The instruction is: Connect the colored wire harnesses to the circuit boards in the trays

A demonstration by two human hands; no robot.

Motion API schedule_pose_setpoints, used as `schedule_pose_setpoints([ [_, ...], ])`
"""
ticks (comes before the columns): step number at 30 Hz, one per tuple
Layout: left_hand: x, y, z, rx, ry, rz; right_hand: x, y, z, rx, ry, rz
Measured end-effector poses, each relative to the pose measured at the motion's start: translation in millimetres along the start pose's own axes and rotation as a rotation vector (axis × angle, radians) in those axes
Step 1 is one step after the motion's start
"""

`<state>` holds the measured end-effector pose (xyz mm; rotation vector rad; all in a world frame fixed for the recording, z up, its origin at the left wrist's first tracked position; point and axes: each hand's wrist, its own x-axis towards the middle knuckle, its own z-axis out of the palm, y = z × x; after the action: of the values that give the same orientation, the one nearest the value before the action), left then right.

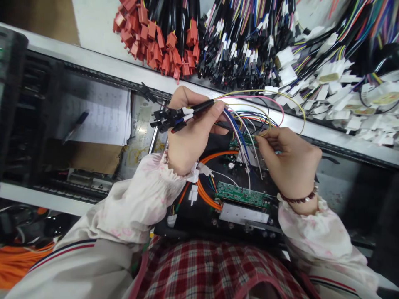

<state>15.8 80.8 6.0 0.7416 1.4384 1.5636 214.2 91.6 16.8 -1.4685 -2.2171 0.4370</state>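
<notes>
My left hand is closed around a wire harness, whose black sleeve ends in several black and white connectors at its left. Loose coloured wires fan out of it to the right. Over the boards, my right hand pinches a wire between thumb and fingers; which one is partly hidden. Below lies a black tray holding a green circuit board with a silver metal plate. Another circuit board sits behind it, partly covered by wires. Thick orange cables run to the boards' left sides.
Bundles of harnesses with red connectors, black-and-white connectors and white connectors lie along the back shelf. A metal rail runs before them. At left are papers with a pen. Orange cables lie lower left.
</notes>
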Motion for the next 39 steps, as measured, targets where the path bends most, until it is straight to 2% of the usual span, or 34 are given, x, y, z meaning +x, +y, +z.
schedule_pose_setpoints([
  [5,-0.6,1.5,0.6,-0.038,-0.018,0.034,0.4,0.8,1.0,0.008,0.016,-0.016],
  [11,-1.1,3.5,1.0,0.039,0.007,-0.001,-0.3,0.3,0.0,-0.007,0.013,0.007],
  [16,-0.9,4.5,0.5,-0.021,-0.030,0.022,0.1,-0.6,0.0,0.013,0.012,0.014],
  [23,-1.3,4.4,0.9,0.028,-0.007,0.003,-0.7,1.0,0.6,-0.009,-0.017,0.023],
  [26,-1.5,7.3,2.3,0.012,-0.011,0.005,-2.1,-8.9,-8.3,-0.139,0.062,0.026],
  [29,-2.4,11.0,4.1,-0.033,-0.032,-0.026,1.8,-22.3,-13.1,-0.238,0.104,-0.041],
  [32,-3.5,13.2,4.3,-0.101,-0.073,-0.076,10.9,-29.5,-6.4,-0.189,0.032,-0.183],
  [36,-4.3,15.4,2.7,-0.169,-0.121,-0.172,21.5,-28.8,6.1,-0.149,0.084,-0.279],
  [39,-4.8,17.7,2.5,-0.213,-0.144,-0.196,23.5,-25.4,7.7,-0.148,0.124,-0.308],
])
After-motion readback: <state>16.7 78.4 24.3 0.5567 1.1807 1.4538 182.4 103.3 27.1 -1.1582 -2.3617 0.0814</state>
